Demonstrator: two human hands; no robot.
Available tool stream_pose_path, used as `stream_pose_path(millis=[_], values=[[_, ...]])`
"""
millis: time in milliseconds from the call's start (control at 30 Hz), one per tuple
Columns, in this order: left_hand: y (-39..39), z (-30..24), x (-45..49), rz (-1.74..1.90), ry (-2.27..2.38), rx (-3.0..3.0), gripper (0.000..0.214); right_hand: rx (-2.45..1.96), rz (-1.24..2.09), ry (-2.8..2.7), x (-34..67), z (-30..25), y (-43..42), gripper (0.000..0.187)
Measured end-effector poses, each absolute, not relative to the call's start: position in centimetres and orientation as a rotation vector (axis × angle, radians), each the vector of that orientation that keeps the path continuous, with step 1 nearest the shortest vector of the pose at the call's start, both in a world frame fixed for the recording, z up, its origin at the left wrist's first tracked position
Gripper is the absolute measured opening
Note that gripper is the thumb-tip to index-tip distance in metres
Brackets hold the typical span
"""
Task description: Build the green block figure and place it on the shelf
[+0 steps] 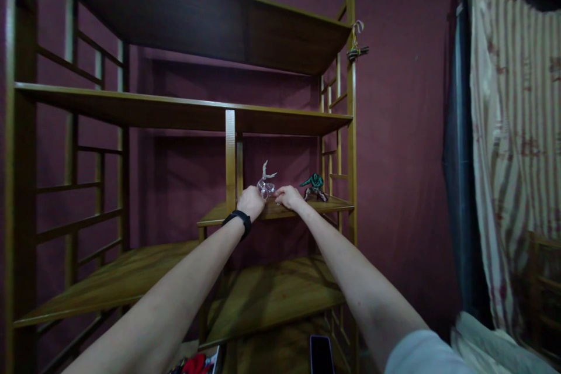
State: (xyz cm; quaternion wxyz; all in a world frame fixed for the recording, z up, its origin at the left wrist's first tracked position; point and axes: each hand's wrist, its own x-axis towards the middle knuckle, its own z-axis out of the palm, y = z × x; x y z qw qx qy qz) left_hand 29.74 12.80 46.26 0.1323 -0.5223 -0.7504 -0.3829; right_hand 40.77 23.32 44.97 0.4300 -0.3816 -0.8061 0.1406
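Note:
A clear, glass-like deer figurine (266, 187) with pale antler-like prongs stands on the small raised shelf (214, 214). My left hand (251, 202), with a black band at its wrist, is closed against the figurine's left side; most of its fingers are hidden behind the hand. From the right, my right hand (288, 196) reaches in with bent fingers, its fingertips at the figurine's lower right side. Just beyond my right hand, a dark green and brown figurine (314, 186) stands on the same shelf.
The wooden shelf unit (184, 99) has several levels, with an upright divider (230, 158) left of my hands. Small twig bundles (358, 52) hang on its posts. Below are a phone (321, 355) and a box with red things (197, 364). A striped curtain (517, 128) hangs right.

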Motion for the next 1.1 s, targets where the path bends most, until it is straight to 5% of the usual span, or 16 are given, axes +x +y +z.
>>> stream_pose_path(millis=[900,1100], values=[[12.1,45.5,30.0,-0.909,-2.126,-1.541,0.02,-1.146,0.134,-2.097,41.6,45.2,20.9,0.019],[8.5,44.8,31.7,-0.719,-1.883,-1.574,0.028,-1.037,0.175,-2.058,42.5,45.0,20.0,0.038]])
